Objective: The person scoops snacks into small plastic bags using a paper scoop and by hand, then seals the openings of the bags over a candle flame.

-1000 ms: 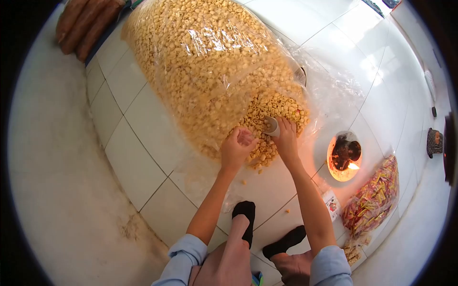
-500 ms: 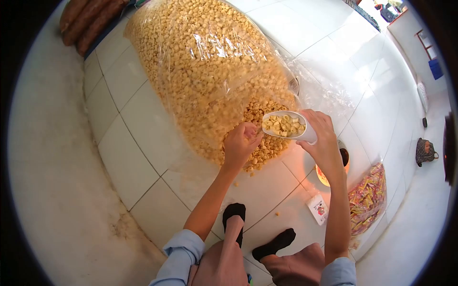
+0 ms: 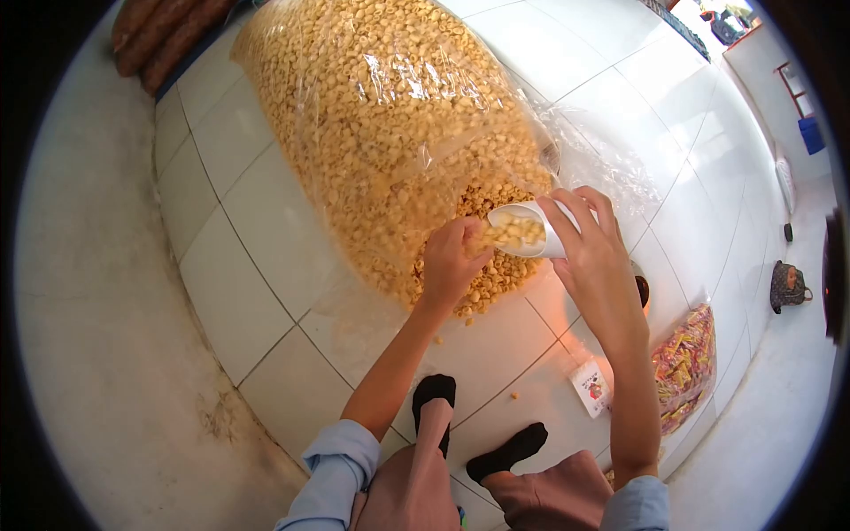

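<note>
My right hand (image 3: 589,234) is closed around a white scoop (image 3: 553,228), tilted toward the left. Small yellowish shell-shaped snack pieces (image 3: 516,232) slide, blurred, to the scoop's mouth. Right at that mouth, my left hand (image 3: 452,261) has its fingers pinched together; whatever thin thing they grip is too unclear to make out. Both hands are over the open end of a big clear plastic sack (image 3: 381,124) full of the same pieces. Loose pieces (image 3: 496,273) show in the opening below the scoop.
Right of the sack, crumpled clear plastic (image 3: 611,168) lies on the tiled floor (image 3: 257,257). A white printed packet (image 3: 591,388) and a bag of colourful wrapped items (image 3: 686,367) are near my right arm. A glowing orange object is mostly hidden behind that arm. A wall (image 3: 88,310) runs along the left.
My right hand has turned and tipped the scoop leftward, and its pieces have slid toward my left hand. My left hand has shifted slightly and stays by the scoop's mouth.
</note>
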### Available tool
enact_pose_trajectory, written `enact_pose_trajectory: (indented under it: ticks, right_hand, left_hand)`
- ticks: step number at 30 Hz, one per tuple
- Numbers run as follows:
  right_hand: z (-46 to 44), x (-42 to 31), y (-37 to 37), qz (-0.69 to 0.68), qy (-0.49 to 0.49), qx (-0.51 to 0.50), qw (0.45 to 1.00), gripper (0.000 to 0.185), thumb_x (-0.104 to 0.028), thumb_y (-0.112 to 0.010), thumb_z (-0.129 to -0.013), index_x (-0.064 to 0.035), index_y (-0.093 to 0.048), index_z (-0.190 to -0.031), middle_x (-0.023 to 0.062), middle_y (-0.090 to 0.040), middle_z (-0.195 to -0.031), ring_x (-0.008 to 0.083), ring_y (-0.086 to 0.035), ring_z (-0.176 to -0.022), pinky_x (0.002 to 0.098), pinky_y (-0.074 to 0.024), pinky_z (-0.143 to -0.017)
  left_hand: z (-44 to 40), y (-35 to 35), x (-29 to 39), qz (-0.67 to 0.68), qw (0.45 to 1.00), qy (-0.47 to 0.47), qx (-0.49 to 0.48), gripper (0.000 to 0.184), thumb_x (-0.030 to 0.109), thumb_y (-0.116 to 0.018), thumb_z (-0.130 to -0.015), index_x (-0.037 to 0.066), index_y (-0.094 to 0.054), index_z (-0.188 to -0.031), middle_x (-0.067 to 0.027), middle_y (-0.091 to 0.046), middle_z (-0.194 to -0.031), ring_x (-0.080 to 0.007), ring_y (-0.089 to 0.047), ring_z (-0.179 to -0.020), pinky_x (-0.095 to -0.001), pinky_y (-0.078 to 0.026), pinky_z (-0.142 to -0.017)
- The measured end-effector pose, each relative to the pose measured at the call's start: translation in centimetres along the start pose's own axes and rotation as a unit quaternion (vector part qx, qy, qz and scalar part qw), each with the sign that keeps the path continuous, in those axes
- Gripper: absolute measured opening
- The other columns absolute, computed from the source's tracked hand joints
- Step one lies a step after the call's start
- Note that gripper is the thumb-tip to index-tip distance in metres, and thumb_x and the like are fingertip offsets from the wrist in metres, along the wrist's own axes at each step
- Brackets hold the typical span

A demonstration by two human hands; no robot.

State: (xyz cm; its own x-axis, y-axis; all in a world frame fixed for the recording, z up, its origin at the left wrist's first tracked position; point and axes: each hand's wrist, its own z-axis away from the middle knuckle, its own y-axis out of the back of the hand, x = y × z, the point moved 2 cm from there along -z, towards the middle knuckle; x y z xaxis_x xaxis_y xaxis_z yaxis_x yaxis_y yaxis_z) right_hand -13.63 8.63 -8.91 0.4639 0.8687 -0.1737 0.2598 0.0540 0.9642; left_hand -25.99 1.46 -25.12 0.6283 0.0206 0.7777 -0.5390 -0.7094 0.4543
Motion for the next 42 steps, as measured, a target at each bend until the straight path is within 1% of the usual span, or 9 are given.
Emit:
enact_pose_trajectory:
  ticks: [7,9,14,20,24,29,34,36,42]
  right_hand:
    - [-0.3,-0.6,0.8,0.035,0.036,0.018,0.999,0.051,0.009,-0.054,-0.061,-0.0012,-0.048,-0.111,0.0087,-0.046,-0.11,0.0271,-0.04,-0.109,0.037,-0.0387,-0.091]
    - [-0.1,1.2,0.1,0.002,-0.044,0.048,0.998,0.053,0.008,-0.056,-0.061,-0.0035,-0.049,-0.112,0.0095,-0.047,-0.111,0.0284,-0.04,-0.109,0.0374,-0.038,-0.091]
    - [3.6,8.5,-12.2,-0.026,-0.11,-0.014,0.994,0.055,0.005,-0.063,-0.059,-0.005,-0.049,-0.111,0.0108,-0.049,-0.11,0.0318,-0.042,-0.106,0.0386,-0.0384,-0.09]
    - [5.3,5.2,-20.4,-0.211,-0.168,0.029,0.962,0.062,0.0,-0.072,-0.052,-0.0047,-0.05,-0.109,0.0108,-0.051,-0.109,0.0305,-0.043,-0.105,0.0386,-0.0386,-0.089]
    - [4.5,5.5,-18.5,-0.258,-0.185,0.056,0.947,0.061,-0.001,-0.073,-0.052,-0.0062,-0.052,-0.108,0.0113,-0.052,-0.109,0.0303,-0.044,-0.105,0.0392,-0.0375,-0.089]
    - [3.1,5.7,-10.2,-0.248,-0.167,0.076,0.951,0.061,0.0,-0.071,-0.054,-0.006,-0.051,-0.111,0.0112,-0.051,-0.11,0.0295,-0.043,-0.106,0.0379,-0.0368,-0.091]
    - [1.0,3.4,-3.0,-0.175,-0.062,0.068,0.98,0.057,0.004,-0.066,-0.058,-0.0053,-0.05,-0.112,0.0081,-0.048,-0.112,0.027,-0.042,-0.108,0.0356,-0.0383,-0.092]
    - [0.4,2.5,-1.6,-0.164,-0.044,0.061,0.984,0.056,0.006,-0.064,-0.059,-0.0052,-0.05,-0.112,0.0075,-0.048,-0.112,0.0266,-0.042,-0.109,0.0352,-0.0393,-0.091]
    - [0.0,1.1,-1.5,-0.069,-0.006,0.03,0.997,0.051,0.006,-0.056,-0.062,-0.006,-0.05,-0.111,0.0059,-0.048,-0.112,0.0252,-0.042,-0.11,0.0334,-0.0429,-0.089]
  left_hand:
    - [0.1,-0.4,-0.4,0.046,0.999,-0.003,0.004,0.031,0.006,-0.071,-0.064,0.008,-0.053,-0.089,-0.002,-0.055,-0.073,-0.0157,-0.052,-0.067,-0.0272,-0.045,-0.065]
    - [0.6,-0.4,-1.2,0.116,0.989,0.088,-0.025,0.026,0.006,-0.069,-0.069,0.006,-0.053,-0.09,-0.0012,-0.055,-0.073,-0.0107,-0.053,-0.068,-0.025,-0.046,-0.064]
    - [0.8,0.7,-2.6,0.178,0.975,0.133,-0.021,0.024,0.007,-0.068,-0.073,0.004,-0.052,-0.09,-0.0017,-0.056,-0.075,-0.0069,-0.054,-0.068,-0.0217,-0.047,-0.061]
    - [1.0,1.7,-3.1,0.161,0.971,0.173,-0.038,0.028,0.009,-0.07,-0.072,0.005,-0.052,-0.093,-0.0018,-0.058,-0.075,-0.0076,-0.056,-0.066,-0.0216,-0.047,-0.061]
    - [0.6,2.0,-2.9,0.123,0.978,0.154,-0.064,0.032,0.011,-0.072,-0.07,0.006,-0.051,-0.093,-0.001,-0.057,-0.076,-0.0072,-0.055,-0.066,-0.0219,-0.045,-0.062]
    - [0.5,1.2,-2.5,0.164,0.97,0.16,-0.08,0.034,0.011,-0.072,-0.069,0.006,-0.05,-0.094,-0.0004,-0.056,-0.075,-0.0074,-0.052,-0.068,-0.0223,-0.044,-0.063]
    - [0.1,0.8,-1.6,0.146,0.975,0.131,-0.1,0.035,0.01,-0.072,-0.068,0.006,-0.048,-0.094,-0.0016,-0.053,-0.077,-0.0084,-0.047,-0.067,-0.0226,-0.043,-0.063]
    - [0.1,0.3,-1.5,0.146,0.984,0.073,-0.065,0.035,0.01,-0.071,-0.067,0.006,-0.047,-0.093,-0.0017,-0.052,-0.077,-0.0089,-0.044,-0.066,-0.022,-0.042,-0.063]
    - [0.1,0.2,-1.4,0.086,0.993,0.057,-0.054,0.037,0.008,-0.07,-0.065,0.006,-0.046,-0.092,-0.0029,-0.052,-0.081,-0.0117,-0.044,-0.067,-0.0246,-0.042,-0.066]
